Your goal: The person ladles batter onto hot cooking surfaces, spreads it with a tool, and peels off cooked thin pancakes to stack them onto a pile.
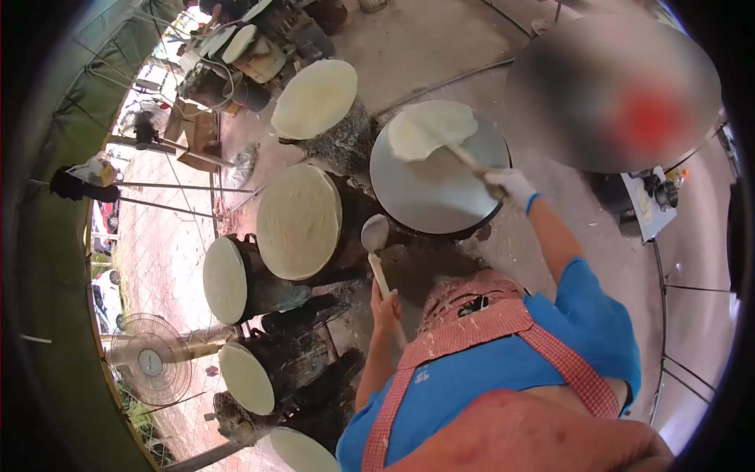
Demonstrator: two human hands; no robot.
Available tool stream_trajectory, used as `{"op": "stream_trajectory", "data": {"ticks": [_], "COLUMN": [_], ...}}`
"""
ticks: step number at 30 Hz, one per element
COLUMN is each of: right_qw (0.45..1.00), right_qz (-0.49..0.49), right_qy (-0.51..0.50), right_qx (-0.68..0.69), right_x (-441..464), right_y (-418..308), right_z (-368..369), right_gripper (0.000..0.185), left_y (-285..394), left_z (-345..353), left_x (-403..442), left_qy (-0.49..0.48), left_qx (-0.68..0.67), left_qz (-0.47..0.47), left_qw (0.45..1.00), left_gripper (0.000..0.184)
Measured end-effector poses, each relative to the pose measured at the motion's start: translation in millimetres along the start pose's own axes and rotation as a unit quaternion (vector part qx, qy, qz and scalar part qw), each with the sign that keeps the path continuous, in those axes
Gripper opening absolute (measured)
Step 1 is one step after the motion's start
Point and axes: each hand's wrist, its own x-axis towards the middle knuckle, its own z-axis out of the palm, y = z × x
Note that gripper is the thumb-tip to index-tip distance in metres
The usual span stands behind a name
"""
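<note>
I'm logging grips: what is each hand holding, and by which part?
The left hand holds a ladle partway along its handle; the right hand holds a stick-like tool by its near end.

Site type: open-sided, tent-like cooking workshop.
Cooking use is indicated by a round, flat, smooth grey griddle (440, 197) with pale batter (421, 134) on its far part, and by thin, round, pale yellow sheets (299, 223) on further round tops to the left, arranged from near to far. A red-and-white checked cloth apron (464, 338) is worn. The temporary shelter is indicated by dark green tarpaulin sheeting (51, 315) at far left and thin metal poles (185, 186); a grey wire-caged electric fan (150, 363) stands near left. A white vehicle (108, 295) is visible outside.
</note>
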Motion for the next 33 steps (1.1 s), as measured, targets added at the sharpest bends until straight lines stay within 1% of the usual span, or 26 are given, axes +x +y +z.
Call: {"op": "stream_trajectory", "data": {"ticks": [1, 2, 3, 4, 5, 6, 7, 8, 9, 11, 12, 13, 15, 16, 17, 19, 20, 21, 22, 23, 25, 26, 28, 30, 31, 33], "right_qw": [1.000, 0.998, 0.992, 0.992, 0.992, 0.991, 0.989, 0.998, 0.998, 0.972, 0.975, 0.973, 0.961, 0.966, 0.966, 0.994, 0.994, 0.976, 0.946, 0.945, 0.934, 0.931, 0.933, 0.975, 0.975, 0.936], "right_qz": [0.002, 0.033, 0.064, 0.081, 0.083, 0.052, 0.022, 0.041, 0.049, 0.116, 0.132, 0.134, 0.156, 0.117, 0.113, 0.048, 0.055, 0.082, 0.105, 0.106, 0.175, 0.176, 0.153, 0.064, 0.070, 0.151], "right_qy": [-0.003, -0.018, -0.035, 0.002, -0.007, 0.005, 0.018, 0.027, 0.024, 0.012, -0.017, -0.021, -0.046, -0.073, -0.081, 0.015, 0.013, -0.027, -0.067, -0.071, -0.139, -0.146, -0.116, -0.072, -0.074, -0.122], "right_qx": [-0.002, -0.051, -0.101, -0.093, -0.093, -0.120, -0.145, -0.027, -0.027, -0.202, -0.179, -0.185, -0.226, -0.219, -0.220, -0.097, -0.096, -0.199, -0.300, -0.300, -0.279, -0.286, -0.306, -0.200, -0.198, -0.294], "right_x": [1, -3, -4, -6, -4, 7, 14, 25, 25, 22, 20, 11, 6, 16, 39, 64, 62, 54, 50, 46, 35, 39, 40, 86, 98, 111], "right_y": [2, 9, 14, 3, -4, -15, -34, -44, -43, -36, -21, -20, -30, -38, -44, -61, -61, -69, -72, -61, -45, -52, -71, -63, -66, -74], "right_z": [-1, 1, 3, -4, -20, -41, -44, -41, -26, -2, -4, -6, -20, -37, -44, -42, -37, -14, 0, -3, -20, -29, -35, -45, -40, -12], "right_gripper": [0.018, 0.018, 0.018, 0.021, 0.021, 0.022, 0.024, 0.025, 0.025, 0.024, 0.022, 0.022, 0.026, 0.032, 0.032, 0.032, 0.032, 0.031, 0.031, 0.031, 0.038, 0.038, 0.038, 0.037, 0.037, 0.036], "left_y": [1, 0, -3, -8, -10, -12, -16, -20, -26, -36, -41, -47, -54, -52, -49, -53, -57, -55, -51, -50, -59, -64, -63, -63, -64, -64], "left_z": [3, 5, 5, 3, -1, -2, -1, -1, 1, -1, -2, -3, 2, 5, 6, 4, 6, 10, 13, 16, 13, 12, 14, 13, 15, 15], "left_x": [0, -4, -11, -21, -30, -34, -38, -45, -48, -42, -41, -46, -55, -63, -67, -68, -71, -73, -72, -70, -68, -68, -75, -87, -88, -89], "left_qy": [0.006, 0.013, 0.019, 0.005, -0.008, -0.002, 0.012, 0.027, 0.035, 0.028, 0.030, 0.036, 0.043, 0.065, 0.089, 0.086, 0.076, 0.082, 0.094, 0.104, 0.110, 0.116, 0.116, 0.119, 0.119, 0.132], "left_qx": [-0.027, -0.054, -0.057, -0.071, -0.084, -0.084, -0.105, -0.124, -0.126, -0.170, -0.173, -0.184, -0.202, -0.183, -0.163, -0.179, -0.197, -0.196, -0.255, -0.316, -0.317, -0.311, -0.319, -0.318, -0.311, -0.301], "left_qz": [-0.051, -0.102, -0.103, -0.110, -0.113, -0.106, -0.138, -0.177, -0.181, -0.217, -0.216, -0.214, -0.201, -0.213, -0.227, -0.216, -0.208, -0.211, -0.226, -0.238, -0.243, -0.248, -0.239, -0.240, -0.237, -0.230], "left_qw": [0.998, 0.993, 0.993, 0.991, 0.990, 0.991, 0.985, 0.976, 0.975, 0.961, 0.960, 0.959, 0.958, 0.957, 0.956, 0.956, 0.955, 0.954, 0.936, 0.913, 0.910, 0.910, 0.910, 0.910, 0.913, 0.916], "left_gripper": [0.068, 0.067, 0.067, 0.068, 0.068, 0.068, 0.068, 0.068, 0.068, 0.065, 0.065, 0.063, 0.061, 0.059, 0.058, 0.057, 0.056, 0.056, 0.055, 0.054, 0.051, 0.048, 0.045, 0.042, 0.042, 0.042]}}
